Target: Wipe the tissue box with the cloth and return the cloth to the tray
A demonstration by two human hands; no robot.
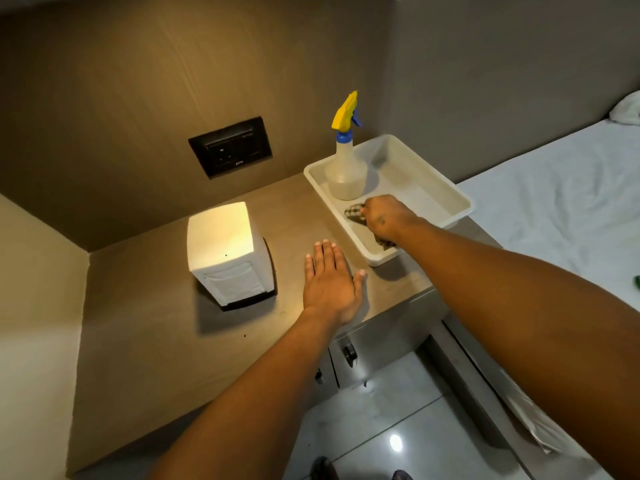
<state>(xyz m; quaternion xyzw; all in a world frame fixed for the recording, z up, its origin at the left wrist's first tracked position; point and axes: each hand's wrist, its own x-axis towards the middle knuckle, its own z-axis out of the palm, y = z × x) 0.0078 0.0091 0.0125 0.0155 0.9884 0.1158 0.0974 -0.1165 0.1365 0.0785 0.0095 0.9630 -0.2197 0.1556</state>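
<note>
While the cloth (355, 213) lies inside the tray (450, 202), the right hand (388, 218) is clenched on it, just in front of the spray bottle (346, 168). Left of the tray, apart from it, stands the tissue box (227, 251); between them the left hand (329, 285) rests flat and released on the counter (156, 323). A careless lift could, I'd judge, knock the bottle over.

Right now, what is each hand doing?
Left hand: open, flat on the counter, holding nothing.
Right hand: closed on the cloth inside the tray.
</note>
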